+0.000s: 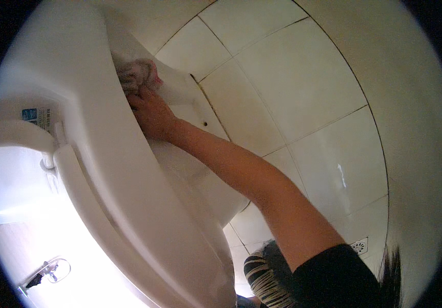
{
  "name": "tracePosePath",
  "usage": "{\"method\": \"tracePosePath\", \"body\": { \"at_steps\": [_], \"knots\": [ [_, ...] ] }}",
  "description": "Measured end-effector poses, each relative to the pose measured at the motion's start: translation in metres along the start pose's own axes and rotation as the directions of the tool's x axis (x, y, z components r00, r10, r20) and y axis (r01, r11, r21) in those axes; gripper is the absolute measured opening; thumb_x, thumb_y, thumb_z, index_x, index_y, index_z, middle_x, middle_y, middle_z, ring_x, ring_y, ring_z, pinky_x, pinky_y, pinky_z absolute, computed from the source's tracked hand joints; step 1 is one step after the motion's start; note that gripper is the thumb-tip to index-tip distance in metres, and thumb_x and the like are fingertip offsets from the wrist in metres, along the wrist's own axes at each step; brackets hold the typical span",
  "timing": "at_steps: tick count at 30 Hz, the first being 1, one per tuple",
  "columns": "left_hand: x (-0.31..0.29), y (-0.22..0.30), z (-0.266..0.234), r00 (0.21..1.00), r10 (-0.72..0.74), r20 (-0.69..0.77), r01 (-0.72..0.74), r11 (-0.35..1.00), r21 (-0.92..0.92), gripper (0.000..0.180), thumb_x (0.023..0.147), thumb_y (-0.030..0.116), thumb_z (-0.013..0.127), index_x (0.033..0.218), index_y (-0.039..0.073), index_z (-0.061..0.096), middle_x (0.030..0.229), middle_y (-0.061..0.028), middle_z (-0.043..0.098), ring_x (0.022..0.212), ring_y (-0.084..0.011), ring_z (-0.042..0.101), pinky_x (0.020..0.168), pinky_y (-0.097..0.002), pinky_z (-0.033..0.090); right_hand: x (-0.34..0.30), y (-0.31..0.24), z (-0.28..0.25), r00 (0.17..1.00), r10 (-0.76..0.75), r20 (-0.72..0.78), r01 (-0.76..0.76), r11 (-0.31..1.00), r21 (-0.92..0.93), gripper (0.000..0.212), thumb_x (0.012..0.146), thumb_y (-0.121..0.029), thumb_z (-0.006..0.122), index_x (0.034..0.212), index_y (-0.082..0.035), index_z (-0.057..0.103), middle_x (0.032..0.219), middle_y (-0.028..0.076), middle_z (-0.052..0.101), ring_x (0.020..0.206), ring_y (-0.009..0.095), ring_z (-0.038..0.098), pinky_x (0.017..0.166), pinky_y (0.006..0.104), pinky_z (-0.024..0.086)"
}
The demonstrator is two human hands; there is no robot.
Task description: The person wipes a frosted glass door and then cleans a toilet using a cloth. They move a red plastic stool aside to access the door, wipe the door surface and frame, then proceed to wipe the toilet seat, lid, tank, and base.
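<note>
A bare arm in a black short sleeve reaches up from the lower right to the side of a white toilet. At its end my right hand is closed on a crumpled greyish cloth with a pinkish-red edge. The cloth lies against the lower outer side of the toilet, below the overhanging rim. That rim partly hides the fingers and the near side of the cloth. My left hand does not show.
Light tiles with dark joints cover the floor beside the toilet. A small floor drain sits at lower right. The seat is on the left, near a sticker. A metal fixture shows at lower left in glare.
</note>
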State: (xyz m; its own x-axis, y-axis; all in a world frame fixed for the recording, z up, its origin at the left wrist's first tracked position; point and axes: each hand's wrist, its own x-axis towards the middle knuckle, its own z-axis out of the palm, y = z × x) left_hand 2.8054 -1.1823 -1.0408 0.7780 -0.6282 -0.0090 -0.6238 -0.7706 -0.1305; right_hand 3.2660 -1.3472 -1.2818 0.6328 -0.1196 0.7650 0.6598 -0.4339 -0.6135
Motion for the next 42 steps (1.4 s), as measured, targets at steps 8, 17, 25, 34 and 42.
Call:
{"method": "tracePosePath", "body": {
  "at_steps": [8, 17, 25, 34, 42],
  "knots": [
    [0.009, -0.006, 0.001, 0.997, 0.043, -0.060, -0.047, 0.997, -0.061, 0.038, 0.091, 0.053, 0.026, 0.122, 0.032, 0.034, 0.103, -0.0105, 0.050, 0.098, -0.0334, 0.052, 0.098, -0.0575, 0.020, -0.079, 0.037, -0.054, 0.906, 0.372, 0.199, -0.377, 0.926, -0.016, 0.036, 0.079, -0.038, 0.055, 0.099, -0.010, 0.064, 0.111, 0.015, 0.055, 0.112, 0.033, 0.046, 0.098, 0.0500, 0.031],
    [0.021, -0.010, 0.002, 0.998, 0.050, -0.048, -0.046, 0.997, 0.069, 0.046, 0.088, 0.047, 0.040, 0.126, 0.029, 0.022, 0.100, -0.0068, 0.049, 0.097, -0.0308, 0.052, 0.095, -0.0577, 0.024, -0.148, 0.025, -0.113, 0.568, 0.518, 0.639, -0.408, 0.852, -0.327, 0.043, 0.080, -0.037, 0.050, 0.108, -0.006, 0.060, 0.113, 0.019, 0.055, 0.106, 0.036, 0.051, 0.099, 0.0498, 0.030],
    [0.006, -0.013, 0.005, 0.998, -0.010, -0.054, 0.011, 1.000, 0.023, 0.036, 0.083, 0.049, 0.050, 0.109, 0.028, 0.038, 0.099, -0.0060, 0.052, 0.095, -0.0308, 0.054, 0.095, -0.0586, 0.022, -0.199, -0.012, -0.111, 0.768, 0.518, 0.377, -0.627, 0.729, 0.274, 0.041, 0.082, -0.032, 0.047, 0.102, 0.001, 0.058, 0.114, 0.020, 0.054, 0.103, 0.033, 0.052, 0.097, 0.0391, 0.033],
    [0.018, -0.007, 0.028, 0.991, -0.072, -0.114, 0.077, 0.996, 0.037, 0.043, 0.086, 0.059, 0.031, 0.121, 0.035, 0.038, 0.104, -0.0030, 0.052, 0.109, -0.0284, 0.048, 0.102, -0.0529, 0.014, 0.026, -0.002, -0.089, 0.842, 0.519, 0.148, -0.361, 0.339, 0.869, 0.042, 0.087, -0.031, 0.042, 0.106, 0.004, 0.052, 0.115, 0.021, 0.051, 0.104, 0.030, 0.048, 0.093, 0.0367, 0.035],
    [0.018, 0.000, 0.024, 0.988, -0.035, -0.149, 0.042, 0.998, 0.042, 0.051, 0.084, 0.068, 0.015, 0.116, 0.034, 0.036, 0.104, -0.0053, 0.051, 0.106, -0.0299, 0.048, 0.099, -0.0556, 0.016, -0.055, -0.055, -0.175, 0.525, 0.523, 0.671, -0.849, 0.264, 0.457, 0.046, 0.089, -0.023, 0.045, 0.124, 0.006, 0.041, 0.126, 0.019, 0.046, 0.112, 0.030, 0.047, 0.095, 0.0366, 0.036]
  ]
}}
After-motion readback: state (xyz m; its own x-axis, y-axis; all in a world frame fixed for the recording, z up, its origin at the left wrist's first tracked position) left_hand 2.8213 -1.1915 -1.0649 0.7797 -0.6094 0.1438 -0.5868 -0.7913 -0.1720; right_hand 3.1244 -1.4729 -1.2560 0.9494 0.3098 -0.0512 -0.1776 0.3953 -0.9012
